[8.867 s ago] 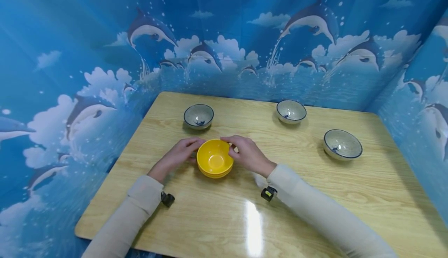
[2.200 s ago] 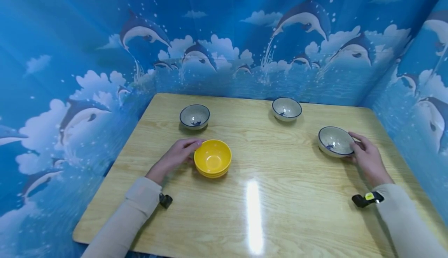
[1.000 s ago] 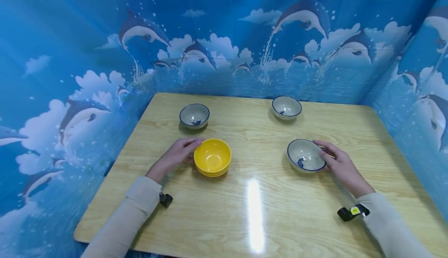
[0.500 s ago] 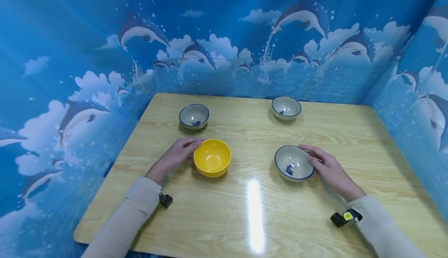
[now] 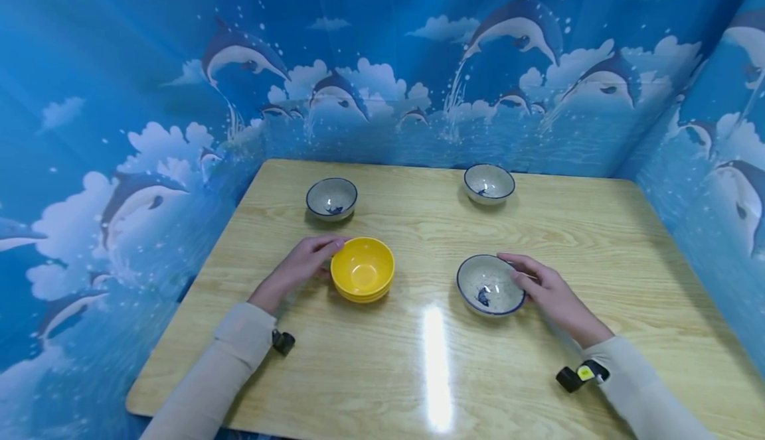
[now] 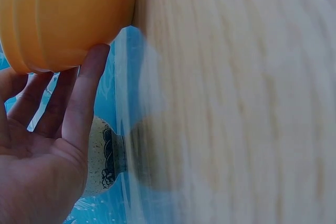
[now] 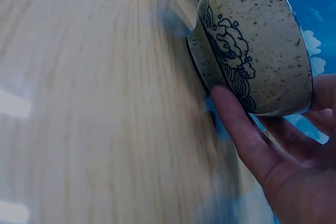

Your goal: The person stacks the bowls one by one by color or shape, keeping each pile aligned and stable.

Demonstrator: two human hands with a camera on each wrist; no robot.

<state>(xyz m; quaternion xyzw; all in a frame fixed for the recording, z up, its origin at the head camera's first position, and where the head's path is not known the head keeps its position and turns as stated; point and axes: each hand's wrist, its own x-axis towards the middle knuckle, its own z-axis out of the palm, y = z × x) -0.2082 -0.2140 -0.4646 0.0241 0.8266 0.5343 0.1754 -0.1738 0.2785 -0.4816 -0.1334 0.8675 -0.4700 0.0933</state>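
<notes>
A person's right hand (image 5: 552,297) pinches the near gray bowl (image 5: 489,284), best kept level, at three o'clock from yellow bowls (image 5: 362,269) the left hand (image 5: 297,269) holds and should brace, with a second gray bowl (image 5: 331,198) beyond at eleven o'clock and a third gray bowl (image 5: 489,183) at two.

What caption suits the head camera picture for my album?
Left hand holds stacked yellow bowls; right hand holds a blue-rimmed bowl.
</notes>
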